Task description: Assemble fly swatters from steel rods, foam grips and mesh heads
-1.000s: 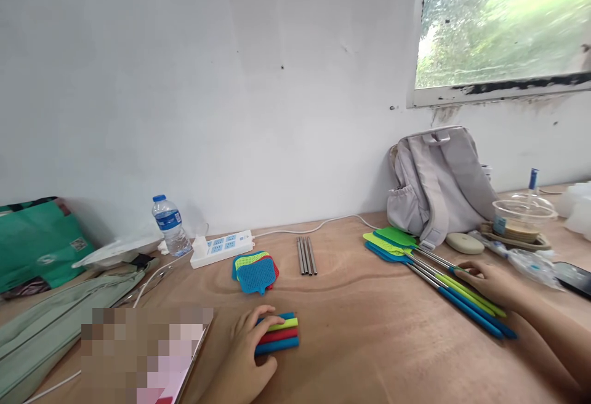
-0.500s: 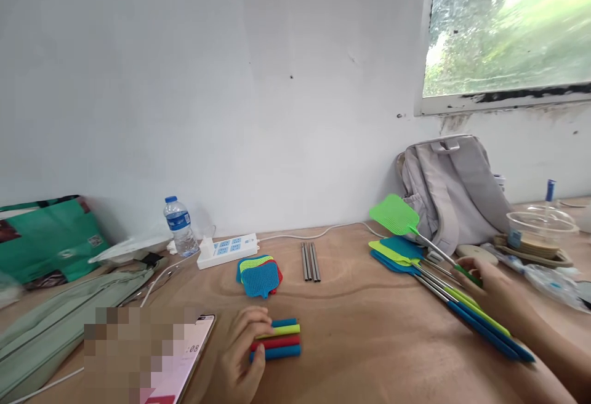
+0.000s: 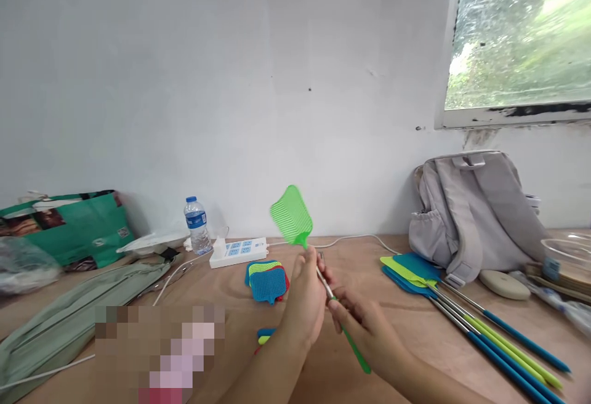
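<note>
A green fly swatter (image 3: 292, 216) is held up in front of me, its mesh head pointing up and to the left. My left hand (image 3: 305, 296) is closed around the metal rod just below the head. Lower down, my right hand (image 3: 364, 324) grips the top of the green handle. Left of my hands lies a stack of loose swatter heads (image 3: 268, 285) in blue, yellow-green and red. Coloured handle grips (image 3: 265, 339) show partly behind my left forearm. My hands mostly hide the short metal tubes seen earlier.
Several whole fly swatters (image 3: 496, 330) lie together on the right. Behind them stand a grey backpack (image 3: 475, 207) and a plastic cup (image 3: 570, 259). A power strip (image 3: 239, 252), water bottle (image 3: 197, 225), grey-green bag (image 3: 92, 308) and green bag (image 3: 87, 225) are to the left.
The green fly swatter has moved from the right-hand pile to the middle, in my right hand. My left hand has left the coloured grips and taken hold of the rod.
</note>
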`<state>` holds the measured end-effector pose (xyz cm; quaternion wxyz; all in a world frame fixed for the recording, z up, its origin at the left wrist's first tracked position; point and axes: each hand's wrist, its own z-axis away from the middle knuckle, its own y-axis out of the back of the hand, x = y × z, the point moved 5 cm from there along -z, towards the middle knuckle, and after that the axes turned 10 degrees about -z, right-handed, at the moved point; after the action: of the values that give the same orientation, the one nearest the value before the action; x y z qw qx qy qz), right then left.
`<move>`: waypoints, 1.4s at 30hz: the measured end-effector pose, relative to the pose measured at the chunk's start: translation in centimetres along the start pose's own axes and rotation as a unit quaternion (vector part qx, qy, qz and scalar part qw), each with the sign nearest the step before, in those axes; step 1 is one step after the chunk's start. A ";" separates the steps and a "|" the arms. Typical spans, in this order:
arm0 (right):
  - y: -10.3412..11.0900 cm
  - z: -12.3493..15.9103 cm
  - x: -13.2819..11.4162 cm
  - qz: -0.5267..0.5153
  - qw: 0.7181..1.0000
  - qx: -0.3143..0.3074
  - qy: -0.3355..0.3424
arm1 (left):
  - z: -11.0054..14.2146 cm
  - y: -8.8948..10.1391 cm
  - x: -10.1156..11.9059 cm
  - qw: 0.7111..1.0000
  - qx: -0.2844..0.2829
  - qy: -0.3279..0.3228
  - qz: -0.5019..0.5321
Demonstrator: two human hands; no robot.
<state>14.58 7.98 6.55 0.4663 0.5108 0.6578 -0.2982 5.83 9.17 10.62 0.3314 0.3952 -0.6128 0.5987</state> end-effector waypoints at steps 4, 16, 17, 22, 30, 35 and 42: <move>-2.2 0.0 1.5 -0.147 0.986 -0.060 -0.053 | -0.2 1.8 0.5 0.998 0.052 -0.012 0.023; -4.1 -0.6 2.1 -0.435 0.855 -0.176 -0.219 | -1.0 2.1 1.5 0.998 0.009 -0.038 0.052; -4.3 -0.6 2.1 -0.452 0.843 -0.182 -0.229 | -1.0 2.1 1.6 0.998 0.008 -0.037 0.055; -5.0 -0.3 1.7 -0.524 0.780 -0.212 -0.266 | -0.9 2.0 2.4 0.997 -0.013 -0.048 0.062; -3.8 -0.8 -0.2 -0.397 0.859 -0.275 -0.171 | 0.5 1.9 5.8 0.988 -0.015 -0.142 0.060; -1.9 -0.5 0.6 -0.223 0.934 -0.263 -0.095 | 0.7 6.6 12.5 0.960 0.085 -0.247 0.105; -5.2 1.1 1.5 -0.144 0.942 -0.301 -0.039 | 2.1 8.2 16.6 0.972 -0.004 -0.234 0.032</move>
<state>9.90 6.04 4.25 0.5759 0.2337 0.7648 -0.1700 -9.03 5.36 21.19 0.1610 0.5034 -0.6878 0.4976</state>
